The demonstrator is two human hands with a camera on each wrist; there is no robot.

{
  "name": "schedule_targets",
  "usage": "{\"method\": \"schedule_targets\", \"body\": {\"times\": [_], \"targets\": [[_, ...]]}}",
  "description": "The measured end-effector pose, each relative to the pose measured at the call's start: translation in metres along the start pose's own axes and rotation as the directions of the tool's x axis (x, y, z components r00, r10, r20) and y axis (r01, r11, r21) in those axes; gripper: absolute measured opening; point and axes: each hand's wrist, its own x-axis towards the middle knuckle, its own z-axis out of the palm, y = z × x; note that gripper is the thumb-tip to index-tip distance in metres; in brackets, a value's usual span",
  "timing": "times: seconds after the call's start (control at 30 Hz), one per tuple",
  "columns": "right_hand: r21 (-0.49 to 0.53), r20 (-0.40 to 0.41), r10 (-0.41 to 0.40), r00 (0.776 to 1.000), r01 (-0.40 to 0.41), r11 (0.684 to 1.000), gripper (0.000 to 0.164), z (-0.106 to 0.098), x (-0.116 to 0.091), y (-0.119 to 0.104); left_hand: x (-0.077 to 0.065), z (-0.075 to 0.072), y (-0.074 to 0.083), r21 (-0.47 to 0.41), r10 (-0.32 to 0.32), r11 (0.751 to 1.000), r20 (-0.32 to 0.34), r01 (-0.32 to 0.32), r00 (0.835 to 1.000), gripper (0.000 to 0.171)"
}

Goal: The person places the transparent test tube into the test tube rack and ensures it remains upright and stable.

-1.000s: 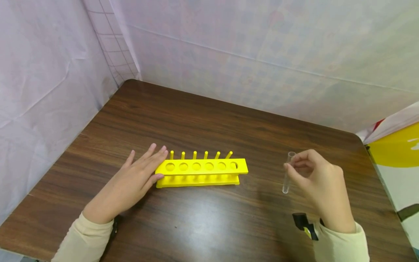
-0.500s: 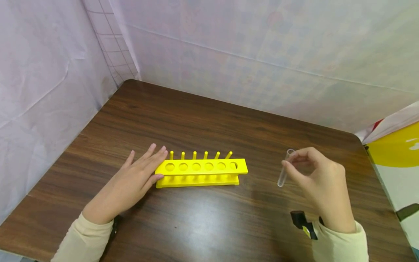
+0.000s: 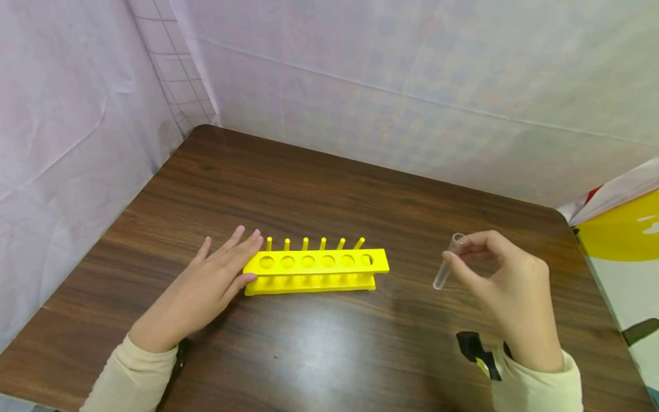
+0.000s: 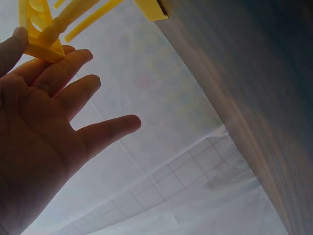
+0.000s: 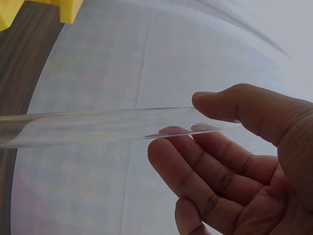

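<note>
A yellow test tube rack (image 3: 316, 270) with a row of empty holes and pegs stands on the brown wooden table (image 3: 319, 183). My left hand (image 3: 206, 289) lies flat with straight fingers against the rack's left end (image 4: 41, 34). My right hand (image 3: 501, 286) is raised to the right of the rack and pinches a clear, empty glass test tube (image 3: 445, 264) near its open top between thumb and fingers. The tube (image 5: 93, 128) hangs tilted above the table, its rounded bottom toward the rack.
Pale cloth walls close in the table at the left and back. A yellow and white object (image 3: 625, 246) stands beyond the table's right edge. A small black and yellow item (image 3: 476, 352) shows by my right wrist.
My right hand has lifted the test tube slightly and tilted its bottom end toward the rack. My left hand and the rack have stayed put.
</note>
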Motion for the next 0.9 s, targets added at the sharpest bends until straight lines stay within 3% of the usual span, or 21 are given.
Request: {"method": "schedule_targets", "body": {"times": [0.43, 0.9], "targets": [[0.069, -0.034, -0.031, 0.999, 0.033, 0.997, 0.018, 0.002, 0.006, -0.013, 0.0, 0.0, 0.0, -0.012, -0.006, 1.0, 0.001, 0.006, 1.0, 0.065], [0.051, -0.035, -0.073, 0.997, 0.074, 0.996, 0.022, 0.006, 0.011, -0.02, -0.001, 0.001, -0.001, -0.045, -0.015, 0.999, 0.003, 0.015, 1.0, 0.063]]}}
